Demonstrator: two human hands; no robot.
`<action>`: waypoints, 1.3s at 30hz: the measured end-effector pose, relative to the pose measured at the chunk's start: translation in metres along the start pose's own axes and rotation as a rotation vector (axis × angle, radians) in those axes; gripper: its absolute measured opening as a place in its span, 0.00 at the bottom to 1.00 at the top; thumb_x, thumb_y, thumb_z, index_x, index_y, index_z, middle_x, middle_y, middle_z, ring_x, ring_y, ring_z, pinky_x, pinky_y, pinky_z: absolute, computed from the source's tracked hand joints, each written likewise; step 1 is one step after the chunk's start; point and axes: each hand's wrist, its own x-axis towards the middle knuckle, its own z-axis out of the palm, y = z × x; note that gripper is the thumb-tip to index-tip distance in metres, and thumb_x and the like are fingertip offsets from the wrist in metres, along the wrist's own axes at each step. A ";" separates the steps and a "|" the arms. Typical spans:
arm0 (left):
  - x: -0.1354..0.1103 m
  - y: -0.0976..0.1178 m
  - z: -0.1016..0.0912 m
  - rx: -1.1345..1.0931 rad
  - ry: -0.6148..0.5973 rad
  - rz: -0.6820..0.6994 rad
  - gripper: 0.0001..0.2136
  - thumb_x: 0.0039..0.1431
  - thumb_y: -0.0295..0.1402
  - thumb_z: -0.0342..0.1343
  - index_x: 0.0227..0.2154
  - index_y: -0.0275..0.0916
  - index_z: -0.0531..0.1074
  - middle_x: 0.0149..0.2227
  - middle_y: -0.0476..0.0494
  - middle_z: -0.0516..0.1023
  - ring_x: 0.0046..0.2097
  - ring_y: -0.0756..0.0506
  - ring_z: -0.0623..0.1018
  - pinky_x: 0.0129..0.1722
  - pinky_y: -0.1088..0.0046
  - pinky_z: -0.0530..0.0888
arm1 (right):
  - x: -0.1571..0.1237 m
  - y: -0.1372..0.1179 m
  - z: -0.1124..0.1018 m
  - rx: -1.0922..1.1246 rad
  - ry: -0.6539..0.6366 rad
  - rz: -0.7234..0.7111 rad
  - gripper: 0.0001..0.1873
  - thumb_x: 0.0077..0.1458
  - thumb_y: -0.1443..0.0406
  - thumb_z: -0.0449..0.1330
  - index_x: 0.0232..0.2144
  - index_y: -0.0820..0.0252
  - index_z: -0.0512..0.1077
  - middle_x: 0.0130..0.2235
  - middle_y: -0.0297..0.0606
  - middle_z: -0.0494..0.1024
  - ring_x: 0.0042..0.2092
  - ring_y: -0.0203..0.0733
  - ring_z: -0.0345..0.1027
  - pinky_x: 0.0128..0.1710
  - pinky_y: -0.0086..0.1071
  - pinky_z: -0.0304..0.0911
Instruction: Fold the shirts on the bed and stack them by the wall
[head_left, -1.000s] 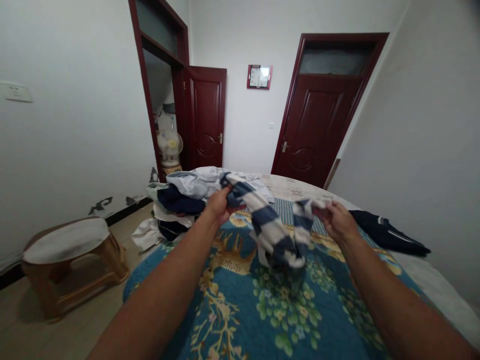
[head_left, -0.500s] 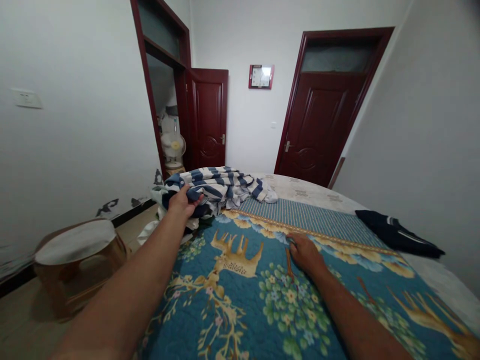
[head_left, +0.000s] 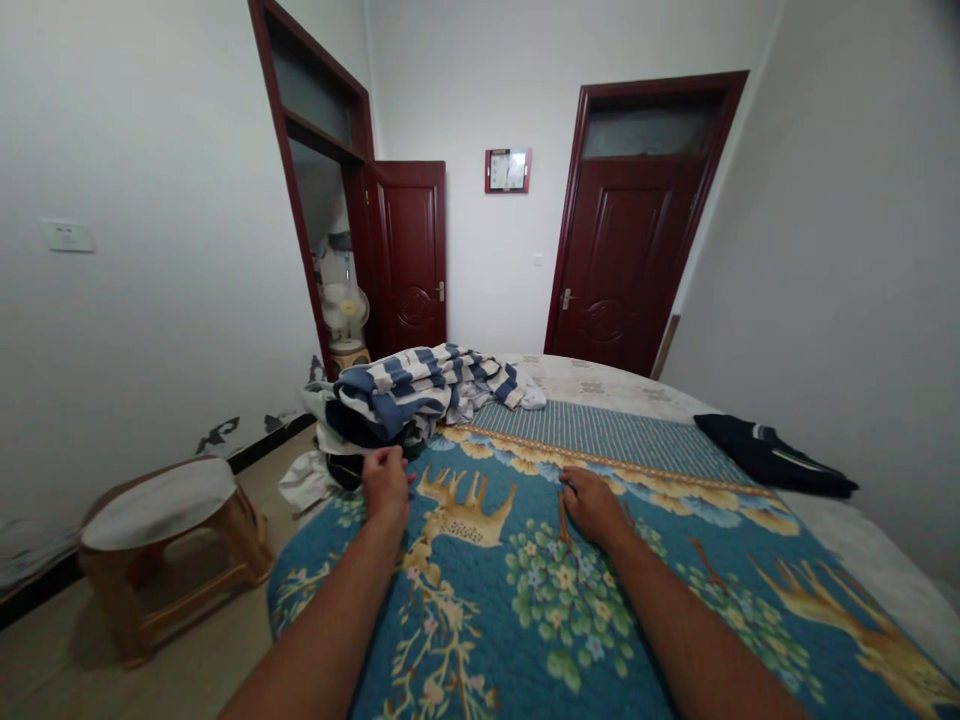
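My left hand [head_left: 387, 487] is closed, fingers curled in, above the blue quilt at the near edge of a clothes pile. Whatever its fingers may hold is hidden. Just beyond it lies a crumpled blue-and-white striped garment [head_left: 420, 385] on top of dark and pale clothes [head_left: 349, 425]. A white cloth [head_left: 306, 480] hangs from the pile's left side. My right hand [head_left: 592, 505] rests on the quilt [head_left: 465, 560], which is printed with deer and flowers. Its fingers are curled leftward and their undersides do not show.
A folded dark garment [head_left: 772, 455] lies at the right on the pale tablecloth [head_left: 600, 378]. A stool [head_left: 169, 500] stands at the left by the wall. Two red doors, one open [head_left: 411, 255] and one shut [head_left: 622, 250], are at the back, with a fan [head_left: 345, 310] beyond the doorway.
My left hand has let go of the striped garment and drawn back toward me, down to the quilt. The right hand stays in about the same place. The view has shifted slightly.
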 end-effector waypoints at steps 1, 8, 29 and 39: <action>-0.012 -0.006 0.005 0.064 -0.106 0.013 0.11 0.59 0.39 0.53 0.39 0.38 0.73 0.34 0.44 0.77 0.35 0.45 0.79 0.26 0.74 0.75 | 0.000 -0.001 -0.001 -0.012 -0.008 0.001 0.20 0.65 0.67 0.53 0.52 0.62 0.80 0.59 0.47 0.80 0.61 0.47 0.71 0.65 0.38 0.60; -0.067 -0.016 0.070 0.275 -0.468 0.189 0.04 0.55 0.32 0.57 0.31 0.39 0.77 0.32 0.44 0.80 0.36 0.45 0.79 0.37 0.71 0.74 | -0.007 0.021 -0.029 -0.221 -0.032 0.236 0.17 0.68 0.63 0.53 0.50 0.57 0.80 0.55 0.47 0.80 0.58 0.50 0.72 0.61 0.40 0.59; -0.065 -0.024 0.082 0.751 -0.877 0.581 0.16 0.61 0.49 0.51 0.36 0.45 0.79 0.38 0.43 0.84 0.44 0.37 0.81 0.46 0.63 0.73 | -0.064 0.230 -0.135 -0.362 0.307 0.875 0.32 0.66 0.64 0.52 0.70 0.67 0.64 0.59 0.59 0.76 0.60 0.58 0.71 0.60 0.44 0.66; -0.072 -0.023 0.075 0.735 -0.820 0.609 0.12 0.63 0.42 0.52 0.33 0.44 0.78 0.36 0.43 0.82 0.43 0.38 0.80 0.47 0.63 0.73 | -0.036 0.281 -0.128 -0.328 0.271 0.972 0.34 0.66 0.53 0.51 0.69 0.64 0.62 0.52 0.65 0.74 0.50 0.68 0.76 0.47 0.56 0.70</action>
